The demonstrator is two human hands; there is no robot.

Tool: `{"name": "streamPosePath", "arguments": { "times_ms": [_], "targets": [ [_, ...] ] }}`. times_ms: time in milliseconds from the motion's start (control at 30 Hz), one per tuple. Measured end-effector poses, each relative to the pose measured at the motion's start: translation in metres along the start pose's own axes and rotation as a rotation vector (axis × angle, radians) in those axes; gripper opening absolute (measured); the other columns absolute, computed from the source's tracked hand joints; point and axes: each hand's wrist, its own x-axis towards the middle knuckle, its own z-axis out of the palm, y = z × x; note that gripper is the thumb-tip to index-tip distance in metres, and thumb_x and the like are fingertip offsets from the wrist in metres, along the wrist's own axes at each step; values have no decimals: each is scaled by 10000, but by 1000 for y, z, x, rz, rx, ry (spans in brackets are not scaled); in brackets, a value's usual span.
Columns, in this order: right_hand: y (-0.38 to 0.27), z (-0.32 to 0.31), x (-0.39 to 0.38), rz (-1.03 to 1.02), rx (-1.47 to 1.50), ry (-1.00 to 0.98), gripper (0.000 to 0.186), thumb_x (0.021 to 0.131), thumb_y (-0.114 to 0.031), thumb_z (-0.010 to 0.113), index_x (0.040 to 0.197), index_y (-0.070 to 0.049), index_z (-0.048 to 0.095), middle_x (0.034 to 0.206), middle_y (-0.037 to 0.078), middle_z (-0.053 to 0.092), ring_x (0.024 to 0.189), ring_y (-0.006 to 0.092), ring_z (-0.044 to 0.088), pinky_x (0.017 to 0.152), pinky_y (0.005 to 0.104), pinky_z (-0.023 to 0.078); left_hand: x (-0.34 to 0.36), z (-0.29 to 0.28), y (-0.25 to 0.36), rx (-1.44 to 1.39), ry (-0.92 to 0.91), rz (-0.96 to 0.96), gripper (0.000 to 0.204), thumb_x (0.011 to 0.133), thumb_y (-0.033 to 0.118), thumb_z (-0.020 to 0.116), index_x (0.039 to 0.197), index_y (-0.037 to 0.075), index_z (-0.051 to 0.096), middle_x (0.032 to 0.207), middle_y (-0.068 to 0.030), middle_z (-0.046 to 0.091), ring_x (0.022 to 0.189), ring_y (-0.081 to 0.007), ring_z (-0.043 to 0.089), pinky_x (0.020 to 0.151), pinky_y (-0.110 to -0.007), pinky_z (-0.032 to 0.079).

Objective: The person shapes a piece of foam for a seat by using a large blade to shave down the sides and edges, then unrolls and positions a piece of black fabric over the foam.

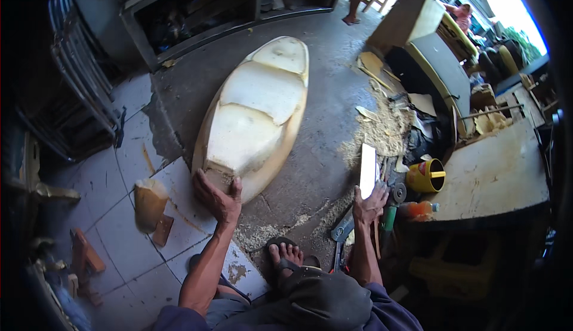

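A long boat-shaped piece (262,92), cream and white like foam, lies on the floor in front of me. Hollows and raised ridges run across its top. My left hand (218,196) grips its near end, thumb on one side and fingers on the other, around a brownish squared patch. Whether that patch is a separate block I cannot tell. Off to the right, my right hand (369,202) is closed on the lower end of a flat white rectangular piece (367,167), held apart from the boat shape. Beside that hand lies a tool with a round head and green handle (390,217).
A yellow tub (427,176) and a bottle of orange liquid (419,209) stand at right, near sawdust (382,128) and scraps. Foam offcuts (150,202) lie on the left tiles. Stacked metal chairs (86,86) stand far left. Another person's leg (355,2) shows at the back.
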Motion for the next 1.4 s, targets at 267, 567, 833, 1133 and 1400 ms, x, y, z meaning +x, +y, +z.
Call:
{"name": "streamPosePath", "arguments": {
  "times_ms": [267,567,833,1133,1400],
  "targets": [
    [-80,-83,-8,-244,485,-455,334,946,-273,615,1187,-54,689,1053,224,711,965,384,702,890,454,545,31,-57,162,-490,-293,241,671,940,230,589,1510,6,314,1543,-277,298,1433,-451,298,1166,-550,267],
    [-278,-392,-66,-697,1190,-650,349,994,-294,568,1228,-38,609,1085,239,653,957,386,627,875,474,497,88,-125,236,163,-1479,1185,412,905,240,594,1273,56,598,1174,-167,682,1086,-331,675,872,-477,550],
    [-208,-503,-61,-859,490,-545,445,1036,-401,382,1368,-187,587,1510,32,497,1405,237,412,1144,434,306,166,-331,283,64,-792,1732,469,917,350,558,1257,33,625,1289,-210,627,1286,-373,549,1056,-498,446],
    [-76,-547,26,227,74,-803,325,878,-204,564,1087,-31,743,1158,224,704,1092,377,686,903,474,557,161,-660,492,-1069,-1336,1028,530,998,307,564,1432,20,461,1470,-241,466,1402,-380,414,1149,-449,364],
    [-168,-549,-79,-150,365,-926,435,908,-306,551,1294,-128,641,1208,224,670,1102,435,643,988,485,509,123,-585,443,-671,-1619,1525,454,1049,393,403,1338,86,573,1329,-114,617,1300,-304,522,1118,-452,355]
  ]
}}
